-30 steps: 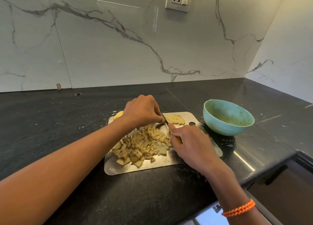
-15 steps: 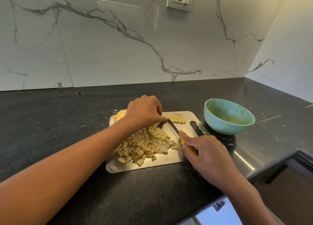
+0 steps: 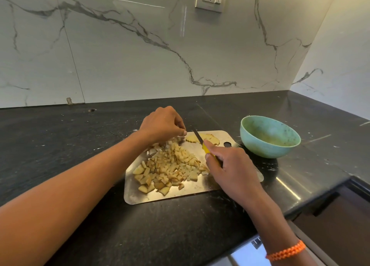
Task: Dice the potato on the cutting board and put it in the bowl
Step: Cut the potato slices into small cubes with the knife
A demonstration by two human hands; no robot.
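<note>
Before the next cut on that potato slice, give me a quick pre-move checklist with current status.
1. Knife gripped by the right hand: ok.
2. Blade lies over the uncut potato slice: ok.
3. Left hand steadying the slice: not ok, it is beside it, fingers curled at the pile's edge.
4. Diced potato clear of the blade's path: ok.
5. Cutting board flat on the counter: ok.
6. Green bowl holds dice: not ok; none visible.

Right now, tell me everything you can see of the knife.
The knife is small, with a narrow dark blade and a yellow handle. The right hand grips the handle, hiding most of it. The blade points away from the person and lies across the uncut potato slice at the far end of the metal cutting board.
</note>
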